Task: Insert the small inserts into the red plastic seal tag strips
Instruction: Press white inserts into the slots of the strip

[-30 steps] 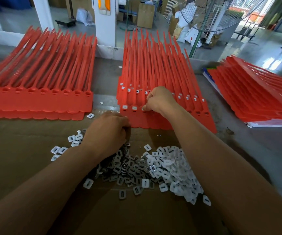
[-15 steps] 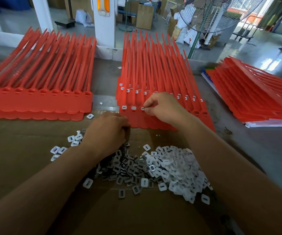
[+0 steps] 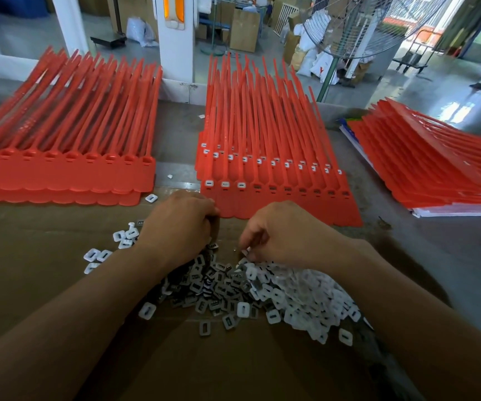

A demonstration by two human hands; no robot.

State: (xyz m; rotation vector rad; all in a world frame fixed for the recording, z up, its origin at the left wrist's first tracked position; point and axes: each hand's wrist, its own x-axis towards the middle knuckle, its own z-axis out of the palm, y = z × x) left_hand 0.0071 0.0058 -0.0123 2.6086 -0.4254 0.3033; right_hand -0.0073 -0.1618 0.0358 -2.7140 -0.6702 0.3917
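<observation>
A stack of red seal tag strips (image 3: pixel 265 146) lies straight ahead, and the nearest row (image 3: pixel 279 198) carries three white inserts at its left end. A heap of small white and grey inserts (image 3: pixel 262 293) covers the brown cardboard (image 3: pixel 45 285) in front of it. My left hand (image 3: pixel 181 227) rests curled on the heap's far left edge, its fingertips hidden. My right hand (image 3: pixel 285 235) is down at the heap's far edge, thumb and forefinger pinched around a white insert (image 3: pixel 245 252).
A second stack of red strips (image 3: pixel 65 146) with bare sockets lies at the left, a third stack (image 3: pixel 430 163) on papers at the right. A few loose inserts (image 3: pixel 97 254) lie left of the heap. A fan guard (image 3: pixel 357 27) stands beyond the table.
My right hand has left the front row of strips and come down to the heap of inserts. The row now shows three inserts uncovered. My left hand has stayed on the heap.
</observation>
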